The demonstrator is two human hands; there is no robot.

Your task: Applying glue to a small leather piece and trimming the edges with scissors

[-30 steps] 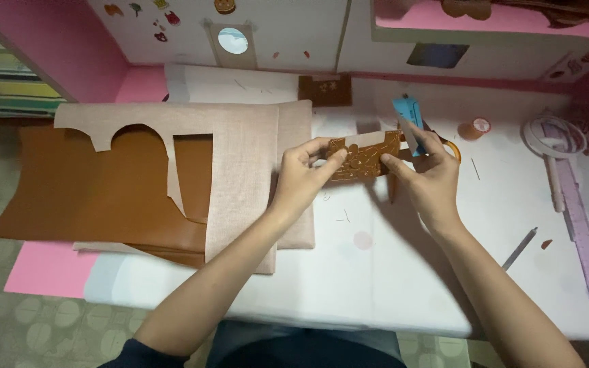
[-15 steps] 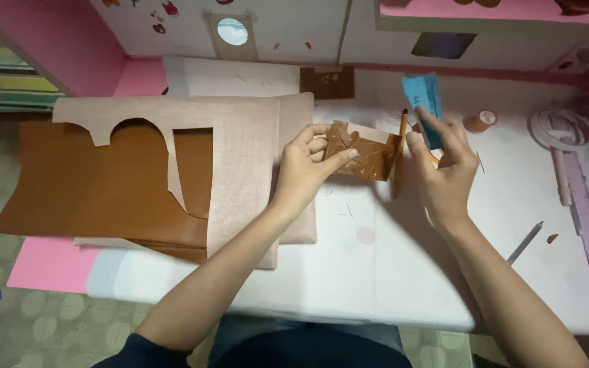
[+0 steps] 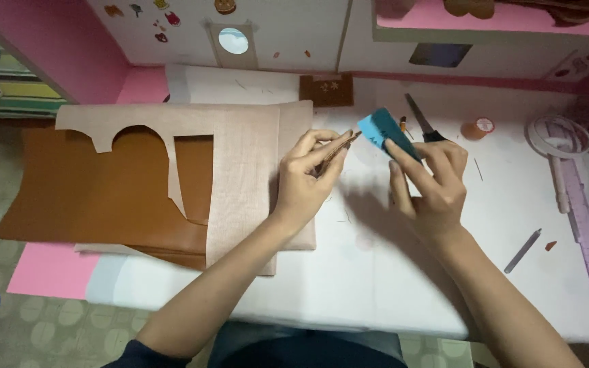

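My left hand (image 3: 308,178) pinches a small brown leather piece (image 3: 341,146), held on edge above the white table (image 3: 376,272). My right hand (image 3: 429,182) grips a flat teal block (image 3: 384,131), its end close to the tip of the leather piece. Both hands hover over the middle of the table, just right of the stacked sheets.
Large brown leather sheets (image 3: 103,197) and beige cut-out sheets (image 3: 240,163) lie at left. Scissors (image 3: 420,123), a small orange roll (image 3: 477,128), a white coiled tape (image 3: 559,135), a lilac ruler (image 3: 584,232), a grey pen (image 3: 522,251) and a small brown square (image 3: 326,89) lie around.
The leather piece has been turned from flat to edge-on in my left hand. My right hand has let go of it and now holds the teal block up to its tip.
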